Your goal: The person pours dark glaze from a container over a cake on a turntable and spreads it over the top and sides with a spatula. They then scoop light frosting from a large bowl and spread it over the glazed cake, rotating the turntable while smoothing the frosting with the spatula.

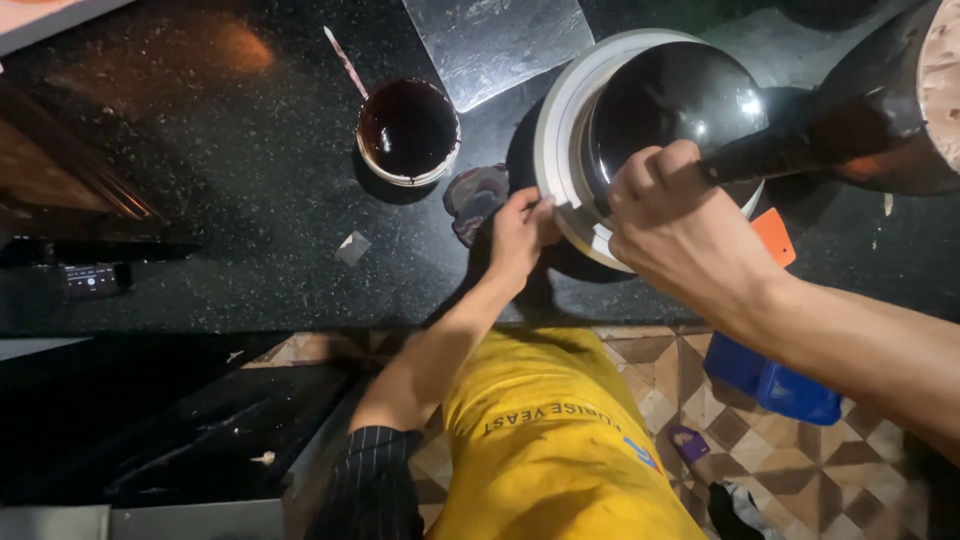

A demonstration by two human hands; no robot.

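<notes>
Cake (672, 105), dark-glazed, on black speckled counter (230, 170); left grip (520, 235) pinches its white rim, right grip (672, 215) clasps spatula (790, 150).

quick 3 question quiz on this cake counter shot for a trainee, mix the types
1. True or false: the small bowl of dark glaze sits left of the cake.
2. Which hand touches the white rim around the cake?
A. left hand
B. right hand
C. neither
3. Fill in: the right hand grips a dark ____ laid against the glossy cake.

Key:
1. True
2. A: the left hand, its fingers on the rim's near edge
3. handle; its blade is hard to make out
</notes>
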